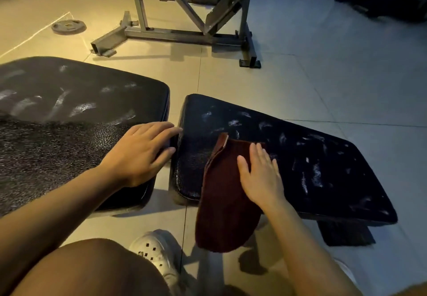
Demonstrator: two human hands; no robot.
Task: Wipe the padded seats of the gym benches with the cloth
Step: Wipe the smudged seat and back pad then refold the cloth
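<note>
Cloth: a dark red cloth lies over the near edge of the right bench seat; its far part rests on the padding, its near part hangs off the edge toward the floor.
Right hand: the right hand lies flat on top of the cloth, fingers straight and slightly spread, pressing it against the seat; the fingertips reach just past the cloth's far edge.
Left hand: the left hand rests flat on the right end of the left bench seat, fingers extended, holding nothing; the fingertips reach over the gap between the two seats and seem to touch the edge of the right one.
Hands relative to cloth: the left hand is near the cloth but apart from it, to its left; only the right hand touches it.
Seats: both black pads show pale smudges on their far parts; the parts near the hands look darker and shinier.
Surroundings: a metal equipment frame stands on the tiled floor beyond the benches, a weight plate lies flat to its left, and a white perforated shoe shows below the seats.
</note>
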